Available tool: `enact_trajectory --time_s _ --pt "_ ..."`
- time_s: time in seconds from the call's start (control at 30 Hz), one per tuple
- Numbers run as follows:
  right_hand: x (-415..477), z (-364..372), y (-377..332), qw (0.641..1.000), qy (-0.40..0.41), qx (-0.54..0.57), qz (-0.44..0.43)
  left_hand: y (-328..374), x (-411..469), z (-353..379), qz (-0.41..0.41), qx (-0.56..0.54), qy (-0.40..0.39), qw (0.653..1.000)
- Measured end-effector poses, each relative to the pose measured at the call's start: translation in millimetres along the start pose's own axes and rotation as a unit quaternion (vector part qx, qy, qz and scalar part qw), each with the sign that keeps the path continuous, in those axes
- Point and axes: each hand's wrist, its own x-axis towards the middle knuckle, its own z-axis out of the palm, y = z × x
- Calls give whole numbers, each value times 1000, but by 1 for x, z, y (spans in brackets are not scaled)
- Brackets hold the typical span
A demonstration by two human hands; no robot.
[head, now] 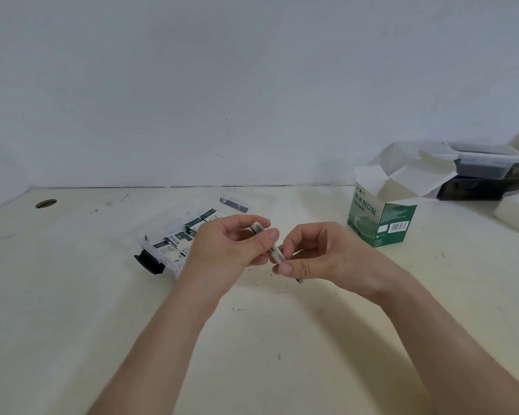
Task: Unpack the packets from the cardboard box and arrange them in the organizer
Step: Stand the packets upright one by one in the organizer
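A thin stack of white-and-green packets [274, 252] is held edge-on above the table between both hands. My left hand [231, 247] grips its upper end, and my right hand [315, 253] pinches its lower end. Behind my left hand lies the clear plastic organizer [150, 250] with a black latch, holding several packets [177, 239] in a row. The green-and-white cardboard box [381, 217] stands to the right with its flaps open; its inside is hidden from here.
The cream table [252, 339] has a round hole [46, 203] at far left. Lidded plastic containers [480, 163] are stacked at back right beside a white foam block [516, 211]. The wall runs close behind the table.
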Motion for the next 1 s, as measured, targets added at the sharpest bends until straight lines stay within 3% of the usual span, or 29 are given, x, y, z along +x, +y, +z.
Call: enact_trajectory --time_s 0.23,0.43,0.6,0.73,1.0 --pt "-1 11 -6 999 32 15 3 4 0 -5 22 8 -6 1000" --pt "5 16 -25 1000 11 8 -1 28 5 -28 51 66 -15 996" --pt "25 24 -49 999 8 -28 -15 44 19 -76 93 216 100 967" --pt "44 42 -60 997 -4 -74 -7 42 20 -85 55 117 87 988" --pt "48 57 -57 983 -5 -184 19 28 19 -94 44 102 16 994"
